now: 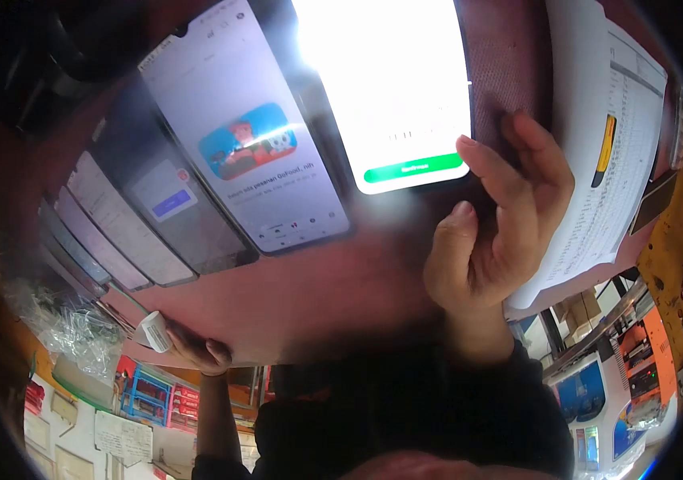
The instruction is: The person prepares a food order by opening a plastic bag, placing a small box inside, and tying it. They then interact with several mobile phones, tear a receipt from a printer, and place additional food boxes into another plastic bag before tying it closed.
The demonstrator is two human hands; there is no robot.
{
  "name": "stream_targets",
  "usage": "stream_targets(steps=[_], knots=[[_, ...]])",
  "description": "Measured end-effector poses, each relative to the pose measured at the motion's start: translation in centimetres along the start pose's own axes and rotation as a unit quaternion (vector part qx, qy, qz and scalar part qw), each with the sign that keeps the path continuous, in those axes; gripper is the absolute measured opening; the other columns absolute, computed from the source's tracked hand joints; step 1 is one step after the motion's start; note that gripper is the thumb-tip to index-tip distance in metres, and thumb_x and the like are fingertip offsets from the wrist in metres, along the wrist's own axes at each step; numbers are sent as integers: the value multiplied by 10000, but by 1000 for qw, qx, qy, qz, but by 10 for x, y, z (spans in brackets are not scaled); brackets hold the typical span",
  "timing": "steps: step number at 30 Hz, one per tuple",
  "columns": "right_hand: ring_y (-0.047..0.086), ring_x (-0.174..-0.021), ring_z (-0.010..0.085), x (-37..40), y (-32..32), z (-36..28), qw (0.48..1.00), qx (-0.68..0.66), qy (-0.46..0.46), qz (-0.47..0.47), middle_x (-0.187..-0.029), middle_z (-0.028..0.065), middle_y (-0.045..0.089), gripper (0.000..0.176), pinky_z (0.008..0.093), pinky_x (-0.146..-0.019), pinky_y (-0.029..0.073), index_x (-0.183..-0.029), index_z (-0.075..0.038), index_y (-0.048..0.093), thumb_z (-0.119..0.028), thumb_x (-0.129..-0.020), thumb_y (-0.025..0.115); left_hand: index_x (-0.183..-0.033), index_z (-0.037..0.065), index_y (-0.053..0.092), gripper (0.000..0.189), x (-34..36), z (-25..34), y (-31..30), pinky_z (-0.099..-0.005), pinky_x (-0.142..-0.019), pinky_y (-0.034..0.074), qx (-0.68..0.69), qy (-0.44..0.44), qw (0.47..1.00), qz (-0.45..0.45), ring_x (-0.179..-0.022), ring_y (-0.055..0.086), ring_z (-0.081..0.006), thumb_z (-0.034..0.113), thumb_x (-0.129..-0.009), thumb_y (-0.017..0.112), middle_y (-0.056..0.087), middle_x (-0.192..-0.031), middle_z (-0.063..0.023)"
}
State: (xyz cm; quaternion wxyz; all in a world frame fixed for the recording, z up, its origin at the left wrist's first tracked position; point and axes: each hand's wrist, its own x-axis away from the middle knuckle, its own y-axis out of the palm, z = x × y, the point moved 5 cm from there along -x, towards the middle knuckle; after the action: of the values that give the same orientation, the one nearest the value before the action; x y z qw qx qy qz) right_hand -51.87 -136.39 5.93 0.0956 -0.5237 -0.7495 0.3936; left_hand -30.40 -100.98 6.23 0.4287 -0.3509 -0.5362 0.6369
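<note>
Right hand (509,216): partly open, nothing gripped, fingers bent, thumb apart from index. Index tip at lower right corner of the bright phone (397,96), by the right end of its green button; contact can't be confirmed. Rest of that screen washed out white. Left hand (197,350): low on the left, beside a small white plug-like piece (156,331) with a cable; fingers partly hidden, can't tell if gripping.

Reddish tabletop (317,300): bare stretch between the hands, below the phones' lower edges. Left of the bright phone, narrow gap, then the GoFood phone (237,80), screen lit, cartoon picture mid-screen. Next, the gray-screen phone (165,172) with a pop-up and purple button. Further left, more phones (129,228) side by side, packed close, edges hard to separate.

Right of the right hand: printed sheets (585,208), curved edge, rows of small text; yellow-and-black item (604,152) lying on them. Strip of tabletop between sheets and bright phone.

Left edge: clear plastic bag (77,328), crinkled, contents unclear. Past the table edge, lower left: blue rack (145,392), contents too small to tell; red-and-pink boxes (184,406) beside it; handwritten sheet (123,436). Lower right: orange-framed unit (653,344) with dark items inside.
</note>
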Motion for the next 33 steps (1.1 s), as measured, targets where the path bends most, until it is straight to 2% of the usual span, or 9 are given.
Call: stream_targets(steps=[4,6,10,16,22,25,28,31,33], knots=[[479,-1100,326,-3,1,-3,998,44,-15,-34,-1223,266,426,377,383,-959,391,-1014,53,600,-44,-684,446,-1414,-74,174,735,-14,8,-2,-490,-1086,152,5,10,1000,-1,-1353,201,-412,370,-877,409,230,-1446,-280],[475,-1100,327,1,0,4,999,-32,-21,19,-1225,277,422,405,386,-962,384,-1059,85,547,-47,-693,437,-1413,-76,177,738,-18,11,-3,-488,-1088,146,1,17,1000,-1,-1357,194,-409,372,-875,409,234,-1446,-274],[471,-1097,325,1,-1,4,999,-17,-29,7,-1220,283,424,421,387,-949,388,-1082,109,504,-48,-699,429,-1417,-71,175,744,-7,4,0,-494,-1086,140,11,6,1000,-1,-1365,173,-403,363,-862,414,234,-1450,-265],[472,-1081,335,-9,7,-5,997,53,-56,-25,-1204,274,441,435,391,-922,385,-1107,62,542,-145,-738,442,-1411,-78,183,749,28,-19,5,-496,-1080,155,33,-34,999,-9,-1352,192,-415,346,-845,432,223,-1447,-278],[431,-1123,345,-20,13,-1,999,32,-37,-5,-1231,268,416,449,414,-940,354,-1130,18,567,-214,-770,431,-1412,-78,175,752,51,-34,10,-502,-1078,156,48,-60,997,-3,-1346,194,-427,350,-848,431,214,-1444,-289],[414,-1137,351,-35,17,-5,995,82,-9,-49,-1267,254,395,471,426,-956,337,-1157,14,555,-235,-777,429,-1412,-80,169,751,45,-32,7,-503,-1078,161,37,-55,998,-14,-1347,195,-429,348,-852,427,213,-1445,-289],[415,-1155,363,-44,18,-10,986,134,-84,-53,-1252,239,429,469,442,-978,317,-1166,27,545,-214,-785,415,-1412,-82,166,749,36,-28,7,-501,-1079,166,39,-49,998,-17,-1349,195,-428,346,-854,425,210,-1447,-289],[417,-1185,342,-40,21,-1,981,74,-121,-131,-1234,227,465,462,439,-992,311,-1172,42,538,-177,-786,410,-1411,-85,164,748,34,-23,6,-500,-1080,171,39,-49,998,-22,-1351,195,-426,344,-856,424,206,-1448,-289],[419,-1206,310,-35,11,4,995,-50,-76,29,-1216,232,486,437,422,-993,323,-1154,54,543,-162,-793,423,-1411,-85,163,747,33,-22,6,-499,-1081,173,41,-50,998,-24,-1351,195,-426,343,-856,423,205,-1449,-289]])
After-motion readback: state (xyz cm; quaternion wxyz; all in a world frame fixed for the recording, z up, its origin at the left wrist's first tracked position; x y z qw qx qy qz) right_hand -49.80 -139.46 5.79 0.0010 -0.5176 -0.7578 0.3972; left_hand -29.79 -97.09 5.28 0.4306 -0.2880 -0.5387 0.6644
